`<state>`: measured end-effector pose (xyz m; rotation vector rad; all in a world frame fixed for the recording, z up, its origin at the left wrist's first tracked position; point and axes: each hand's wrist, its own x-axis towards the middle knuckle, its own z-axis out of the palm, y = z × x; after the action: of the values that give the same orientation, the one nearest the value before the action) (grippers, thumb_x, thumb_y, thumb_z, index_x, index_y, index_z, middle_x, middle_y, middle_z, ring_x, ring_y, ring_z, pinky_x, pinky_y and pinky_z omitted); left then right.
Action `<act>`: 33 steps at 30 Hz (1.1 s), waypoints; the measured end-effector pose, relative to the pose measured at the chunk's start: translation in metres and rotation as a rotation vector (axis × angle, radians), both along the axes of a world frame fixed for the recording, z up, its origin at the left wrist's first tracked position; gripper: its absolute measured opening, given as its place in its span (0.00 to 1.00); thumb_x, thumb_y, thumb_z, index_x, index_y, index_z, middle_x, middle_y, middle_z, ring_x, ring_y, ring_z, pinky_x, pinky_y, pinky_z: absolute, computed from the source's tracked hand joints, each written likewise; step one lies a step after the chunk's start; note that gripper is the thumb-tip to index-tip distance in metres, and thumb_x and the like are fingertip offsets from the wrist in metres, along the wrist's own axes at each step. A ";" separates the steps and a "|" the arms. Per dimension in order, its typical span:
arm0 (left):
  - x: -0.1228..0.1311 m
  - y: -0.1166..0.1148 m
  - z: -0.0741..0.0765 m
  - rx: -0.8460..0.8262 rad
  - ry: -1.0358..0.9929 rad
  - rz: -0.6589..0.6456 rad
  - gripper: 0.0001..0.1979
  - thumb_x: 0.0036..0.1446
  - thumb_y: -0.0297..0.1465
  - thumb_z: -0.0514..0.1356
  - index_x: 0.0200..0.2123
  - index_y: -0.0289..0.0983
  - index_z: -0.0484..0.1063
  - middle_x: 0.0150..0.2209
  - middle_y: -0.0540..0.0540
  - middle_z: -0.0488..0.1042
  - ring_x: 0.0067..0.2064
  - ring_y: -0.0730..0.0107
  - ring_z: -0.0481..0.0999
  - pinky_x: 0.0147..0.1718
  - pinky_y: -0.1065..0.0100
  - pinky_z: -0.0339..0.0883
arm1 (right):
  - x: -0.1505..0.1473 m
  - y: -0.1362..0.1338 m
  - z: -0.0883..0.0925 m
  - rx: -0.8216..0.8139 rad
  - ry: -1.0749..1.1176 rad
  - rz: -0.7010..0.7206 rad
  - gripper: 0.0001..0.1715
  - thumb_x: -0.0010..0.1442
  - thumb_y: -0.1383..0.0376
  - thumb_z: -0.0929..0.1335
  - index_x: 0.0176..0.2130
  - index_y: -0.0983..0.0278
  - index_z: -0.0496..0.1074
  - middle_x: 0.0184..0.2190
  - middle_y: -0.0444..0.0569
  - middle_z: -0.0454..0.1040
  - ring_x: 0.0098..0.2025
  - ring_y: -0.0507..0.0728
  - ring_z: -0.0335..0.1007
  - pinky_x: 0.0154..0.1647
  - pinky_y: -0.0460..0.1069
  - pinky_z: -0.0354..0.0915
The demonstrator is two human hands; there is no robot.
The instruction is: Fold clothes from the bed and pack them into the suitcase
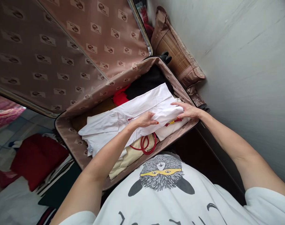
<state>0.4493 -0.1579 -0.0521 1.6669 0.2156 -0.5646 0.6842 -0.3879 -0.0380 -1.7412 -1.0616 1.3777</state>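
Note:
A folded white garment [128,112] lies lengthwise across the clothes inside an open suitcase [65,125]. My left hand [145,119] rests on the middle of the garment, its fingers apart over the cloth. At the garment's right end my right hand [188,111] grips the edge, fingertips on top of the fabric and some fingers partly out of sight. Under and beside it are cream cloth [130,158] with a looped red cord [148,147], a white cloth with a red and yellow print [167,131], a black cloth [149,82] and a red cloth [120,96].
The suitcase's patterned lid [83,40] stands raised at the far side. A brown zippered bag [177,50] leans on the grey wall [238,62] to the right. Piled clothes, including a dark red one [39,156], lie on the left over a tiled floor [30,120].

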 end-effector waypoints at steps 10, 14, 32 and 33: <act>-0.002 0.004 -0.014 0.333 0.081 0.010 0.13 0.61 0.40 0.58 0.34 0.37 0.73 0.26 0.49 0.71 0.31 0.64 0.72 0.33 0.67 0.63 | 0.002 0.003 0.002 -0.062 0.216 -0.245 0.25 0.44 0.61 0.77 0.43 0.64 0.74 0.37 0.45 0.79 0.40 0.57 0.73 0.45 0.50 0.70; -0.001 -0.009 -0.018 0.622 0.049 0.111 0.08 0.61 0.34 0.55 0.31 0.39 0.69 0.25 0.47 0.69 0.31 0.61 0.71 0.36 0.64 0.62 | -0.011 0.011 -0.005 -0.074 0.155 -0.357 0.26 0.46 0.61 0.75 0.46 0.64 0.75 0.43 0.47 0.80 0.46 0.59 0.74 0.52 0.53 0.70; 0.036 -0.021 0.013 0.035 -0.080 0.231 0.20 0.47 0.46 0.66 0.33 0.34 0.76 0.26 0.52 0.69 0.29 0.71 0.66 0.31 0.68 0.60 | -0.021 -0.025 -0.015 0.105 0.006 -0.538 0.30 0.45 0.54 0.80 0.47 0.61 0.78 0.50 0.53 0.79 0.53 0.63 0.74 0.53 0.56 0.72; 0.036 -0.021 0.011 0.035 -0.091 0.231 0.21 0.48 0.47 0.66 0.34 0.34 0.78 0.26 0.51 0.70 0.30 0.70 0.67 0.31 0.68 0.61 | -0.021 -0.026 -0.016 0.082 0.015 -0.533 0.35 0.44 0.55 0.80 0.50 0.61 0.77 0.49 0.52 0.79 0.52 0.62 0.75 0.52 0.56 0.73</act>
<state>0.4852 -0.1791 -0.0407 1.6693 0.3478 -0.3119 0.6634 -0.4135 -0.0536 -1.7786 -0.5714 0.9933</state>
